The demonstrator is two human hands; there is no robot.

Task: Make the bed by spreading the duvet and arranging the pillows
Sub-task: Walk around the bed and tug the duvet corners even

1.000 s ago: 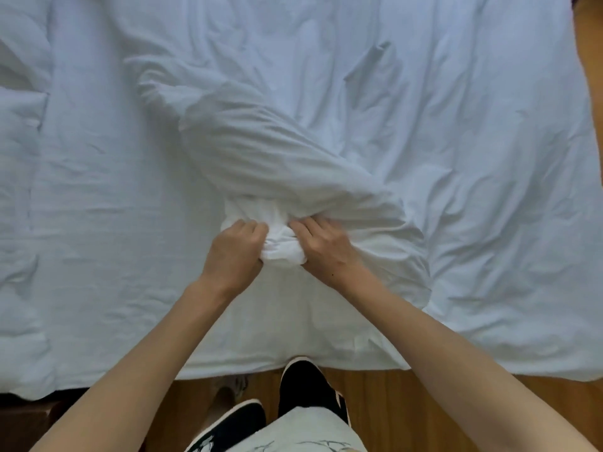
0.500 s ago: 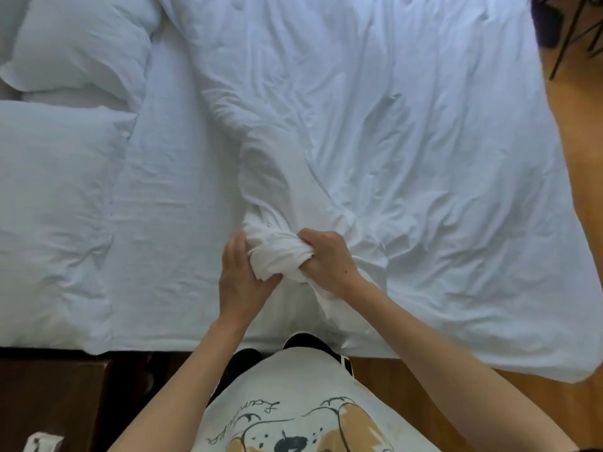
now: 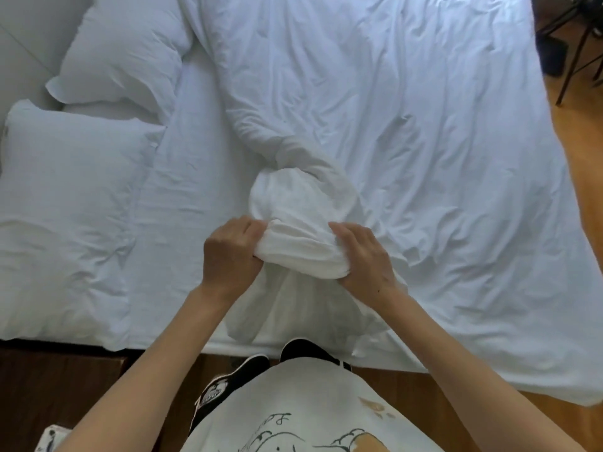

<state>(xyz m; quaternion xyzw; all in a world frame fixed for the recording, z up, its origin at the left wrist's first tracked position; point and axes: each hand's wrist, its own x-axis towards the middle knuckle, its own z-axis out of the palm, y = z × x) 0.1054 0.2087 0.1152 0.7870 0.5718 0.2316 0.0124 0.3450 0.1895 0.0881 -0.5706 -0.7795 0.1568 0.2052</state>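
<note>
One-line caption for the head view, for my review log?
Both hands, left and right, grip a bunched duvet end; two pillows lie at left.

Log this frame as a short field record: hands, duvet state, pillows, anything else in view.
left hand: grips the bunched duvet end
right hand: grips the same bunch from the other side
duvet: crumpled, twisted into a roll toward the hands, not spread
near pillow: flat at the bed's head end
far pillow: beside it, tilted
sheet: bare between pillows and duvet
floor: wood, dark stand legs at the top corner
</note>
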